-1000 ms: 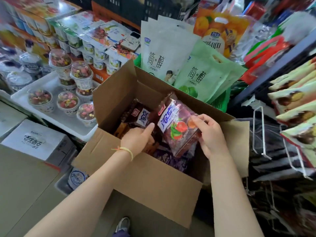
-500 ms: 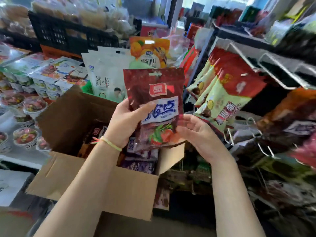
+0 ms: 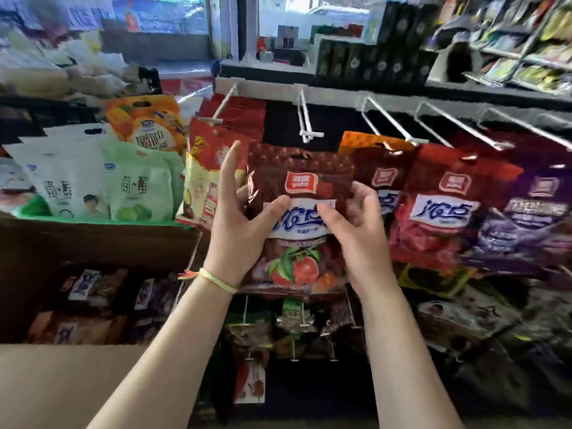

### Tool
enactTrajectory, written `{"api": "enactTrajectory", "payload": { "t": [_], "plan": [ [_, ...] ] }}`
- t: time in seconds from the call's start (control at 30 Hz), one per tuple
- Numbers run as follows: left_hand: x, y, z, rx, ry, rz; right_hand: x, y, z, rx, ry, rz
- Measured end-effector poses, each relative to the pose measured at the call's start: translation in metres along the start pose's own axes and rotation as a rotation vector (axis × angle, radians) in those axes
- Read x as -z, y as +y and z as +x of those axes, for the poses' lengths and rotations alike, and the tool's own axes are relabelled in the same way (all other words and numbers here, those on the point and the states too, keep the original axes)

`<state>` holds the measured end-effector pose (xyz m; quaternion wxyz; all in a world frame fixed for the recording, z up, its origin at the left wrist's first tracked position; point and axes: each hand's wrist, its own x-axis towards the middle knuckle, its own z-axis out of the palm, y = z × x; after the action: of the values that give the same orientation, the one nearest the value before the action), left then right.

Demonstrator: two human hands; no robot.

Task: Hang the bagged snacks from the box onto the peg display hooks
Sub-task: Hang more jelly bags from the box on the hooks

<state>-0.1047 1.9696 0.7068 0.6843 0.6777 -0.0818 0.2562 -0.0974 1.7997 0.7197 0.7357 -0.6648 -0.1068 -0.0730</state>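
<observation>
Partly behind both thumbs, snack bag [image 3: 301,193] label.

White and pale green stand-up pouches [image 3: 93,187] at nine o'clock, an orange fruit-printed pouch [image 3: 145,125] just behind them. Dark boxes [image 3: 374,60] in a row at one o'clock, on a ledge. Blurred shelves of packets [image 3: 526,48] at two o'clock.

Box [image 3: 93,382] left of peg hooks [image 3: 305,119]
</observation>
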Motion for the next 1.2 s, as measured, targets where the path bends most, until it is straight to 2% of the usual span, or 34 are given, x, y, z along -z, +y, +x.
{"api": "enactTrajectory", "payload": {
  "t": [0.07,0.17,0.27,0.43,0.73,1.0,1.1,1.2],
  "plan": [
    [-0.029,-0.007,-0.003,-0.071,-0.055,0.061,0.031,-0.002,0.003,0.102,0.027,-0.010],
    [-0.065,-0.014,-0.006,-0.072,-0.129,0.053,0.067,-0.007,0.008,0.187,-0.083,-0.119],
    [-0.096,-0.013,-0.007,-0.038,-0.159,0.052,0.090,-0.013,0.016,0.192,-0.123,-0.203],
    [-0.131,-0.006,0.005,-0.012,-0.133,0.095,0.116,-0.023,0.033,0.182,-0.100,-0.296],
    [-0.155,-0.007,0.019,0.056,-0.097,0.173,0.133,-0.019,0.061,0.162,-0.111,-0.375],
    [-0.154,-0.011,0.016,0.050,-0.075,0.203,0.134,-0.015,0.061,0.168,-0.135,-0.410],
    [-0.151,-0.015,0.015,0.034,-0.070,0.241,0.135,-0.011,0.058,0.192,-0.084,-0.477],
    [-0.146,-0.020,0.014,0.010,-0.074,0.364,0.130,-0.002,0.054,0.387,0.098,-0.700]
  ]
}}
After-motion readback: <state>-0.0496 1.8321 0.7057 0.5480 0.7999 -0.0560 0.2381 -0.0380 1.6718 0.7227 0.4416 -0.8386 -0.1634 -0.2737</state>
